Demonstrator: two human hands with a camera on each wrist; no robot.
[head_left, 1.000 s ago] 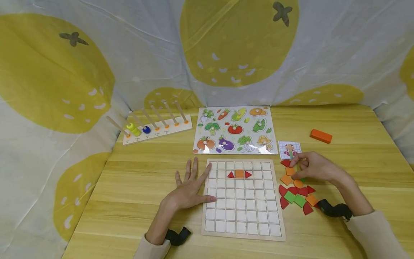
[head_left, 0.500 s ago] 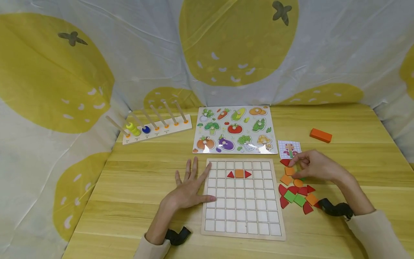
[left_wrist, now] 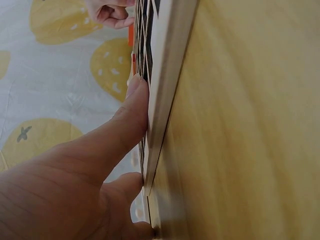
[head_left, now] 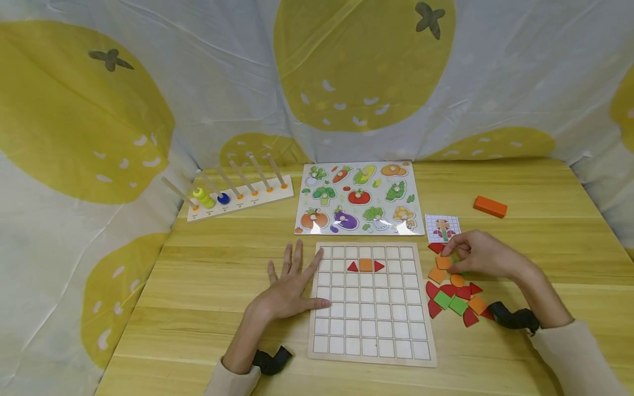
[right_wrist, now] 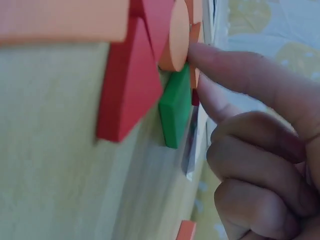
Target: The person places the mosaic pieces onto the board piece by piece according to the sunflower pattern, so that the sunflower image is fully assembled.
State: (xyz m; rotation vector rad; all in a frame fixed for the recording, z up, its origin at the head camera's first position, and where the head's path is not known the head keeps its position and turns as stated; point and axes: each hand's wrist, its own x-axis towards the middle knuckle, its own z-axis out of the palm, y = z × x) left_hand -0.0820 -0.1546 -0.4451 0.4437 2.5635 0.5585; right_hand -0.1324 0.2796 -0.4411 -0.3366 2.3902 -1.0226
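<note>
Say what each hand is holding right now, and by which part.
The left hand holds nothing; it rests flat at the grid board's left edge. The right hand fingers an orange piece at its upper edge; a full grip cannot be told.

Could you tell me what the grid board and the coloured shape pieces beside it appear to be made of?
The grid board looks like pale unfinished plywood: a light wooden rim frames white squares. The shape pieces look like thick painted wood with a matt finish and crisp edges, though dense foam cannot be ruled out.

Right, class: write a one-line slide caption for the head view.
Left hand rests flat on the grid board; right hand fingers loose coloured tiles beside it.
</note>
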